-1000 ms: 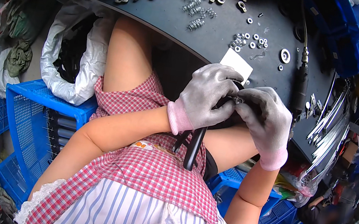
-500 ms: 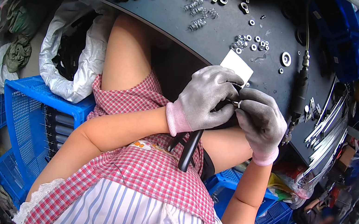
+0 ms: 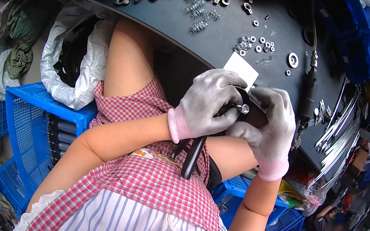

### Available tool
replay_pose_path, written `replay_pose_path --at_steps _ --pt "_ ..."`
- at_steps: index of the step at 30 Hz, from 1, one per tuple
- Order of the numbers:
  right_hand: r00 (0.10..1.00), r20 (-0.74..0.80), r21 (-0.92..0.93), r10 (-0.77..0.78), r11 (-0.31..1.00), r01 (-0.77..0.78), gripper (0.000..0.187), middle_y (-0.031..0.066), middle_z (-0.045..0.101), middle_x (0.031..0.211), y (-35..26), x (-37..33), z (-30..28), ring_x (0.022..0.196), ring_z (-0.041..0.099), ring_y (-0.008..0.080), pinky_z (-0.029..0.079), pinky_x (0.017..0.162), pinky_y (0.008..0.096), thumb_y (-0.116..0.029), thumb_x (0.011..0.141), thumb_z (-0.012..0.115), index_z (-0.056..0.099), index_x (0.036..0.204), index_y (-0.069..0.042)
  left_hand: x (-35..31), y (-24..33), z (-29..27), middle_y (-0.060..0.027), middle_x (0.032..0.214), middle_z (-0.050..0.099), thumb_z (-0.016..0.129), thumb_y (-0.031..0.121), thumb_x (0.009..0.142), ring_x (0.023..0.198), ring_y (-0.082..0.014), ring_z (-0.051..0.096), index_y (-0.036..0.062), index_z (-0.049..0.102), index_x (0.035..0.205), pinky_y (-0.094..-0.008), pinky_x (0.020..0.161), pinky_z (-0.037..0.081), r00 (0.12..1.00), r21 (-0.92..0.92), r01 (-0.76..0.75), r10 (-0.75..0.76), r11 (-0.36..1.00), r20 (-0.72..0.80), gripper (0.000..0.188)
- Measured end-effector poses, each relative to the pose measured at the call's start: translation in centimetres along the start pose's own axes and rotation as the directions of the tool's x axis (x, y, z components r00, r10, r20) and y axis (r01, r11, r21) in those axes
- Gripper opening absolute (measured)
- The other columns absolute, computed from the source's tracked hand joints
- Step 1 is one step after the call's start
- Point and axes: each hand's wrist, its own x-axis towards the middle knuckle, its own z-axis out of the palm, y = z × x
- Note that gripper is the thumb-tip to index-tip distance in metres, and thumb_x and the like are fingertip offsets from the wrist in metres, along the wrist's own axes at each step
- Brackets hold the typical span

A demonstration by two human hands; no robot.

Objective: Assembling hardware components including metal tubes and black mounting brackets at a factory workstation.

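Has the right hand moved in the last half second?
Yes: judged against the white card, the thumb of the right hand has swung down and leftward in view, opening away from the small metal part in the left hand.

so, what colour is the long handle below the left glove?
Handle: black, clearest in the head view.

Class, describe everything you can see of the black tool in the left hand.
The black tool has two slim, smooth, plastic-looking handles, the right one showing longer. They slant from beneath the gloved left hand down over the apron. The hand grips its upper part, mostly hiding it. A shiny round metal piece shows at the hand's right; whether it belongs to the tool is unclear.
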Motion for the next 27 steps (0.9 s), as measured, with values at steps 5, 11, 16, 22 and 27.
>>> replay_pose_path --at_steps 5,11,16,22,27 --pt "0.989 -0.094 0.31 0.112 0.948 -0.078 0.072 0.0153 0.061 0.109 1.7 -1.9 0.8 0.112 0.053 0.034 0.039 0.097 0.0424 -0.07 0.078 0.055 0.068 0.103 -0.004 -0.1 0.0 -0.1 -0.0123 0.105 0.062 0.066 0.012 0.067 0.101 -0.0318 0.059 0.0078 0.059 0.076 -0.0454 0.09 0.046 1.0 0.008 0.007 -0.007 1.0 -0.012 0.013" --pt "0.961 -0.128 0.362 0.243 0.914 -0.183 0.091 0.0224 0.054 0.122 1.5 -3.5 2.0 0.12 0.048 0.0342 0.034 0.102 0.0428 -0.08 0.08 0.036 0.064 0.113 0.0 0.1 0.5 -1.5 -0.0149 0.108 0.061 0.075 0.019 0.058 0.112 -0.0384 0.054 0.0079 0.055 0.093 -0.0477 0.097 0.041 0.991 0.042 0.036 -0.041 0.998 0.129 0.042" --pt "0.972 -0.161 0.255 0.172 0.958 -0.127 0.08 0.0148 0.061 0.112 1.3 -4.0 2.2 0.116 0.049 0.0352 0.032 0.103 0.0459 -0.07 0.091 0.022 0.07 0.1 -0.006 -0.1 0.4 -1.4 -0.0133 0.111 0.06 0.078 0.022 0.056 0.114 -0.0377 0.052 0.0085 0.054 0.095 -0.0475 0.099 0.04 0.988 0.077 0.043 -0.054 0.996 0.145 0.048" --pt "0.997 -0.047 0.562 0.061 0.827 -0.024 0.099 0.0165 0.063 0.106 2.6 -3.2 2.4 0.126 0.041 0.0336 0.02 0.111 0.0456 -0.071 0.09 0.003 0.068 0.099 0.002 -0.3 0.3 -0.9 -0.012 0.111 0.06 0.08 0.023 0.055 0.115 -0.0371 0.052 0.0087 0.053 0.095 -0.0471 0.1 0.04 0.993 0.099 0.043 -0.053 0.994 0.106 0.051" --pt "0.92 -0.277 0.52 0.277 0.849 -0.099 0.096 0.0161 0.063 0.106 0.8 -4.0 4.8 0.122 0.044 0.0308 0.02 0.111 0.0448 -0.07 0.091 0.005 0.067 0.09 0.003 -0.4 0.4 -0.7 -0.0116 0.111 0.06 0.079 0.023 0.056 0.115 -0.0366 0.052 0.0089 0.052 0.095 -0.0472 0.1 0.04 0.993 0.107 0.042 -0.053 0.993 0.106 0.05"
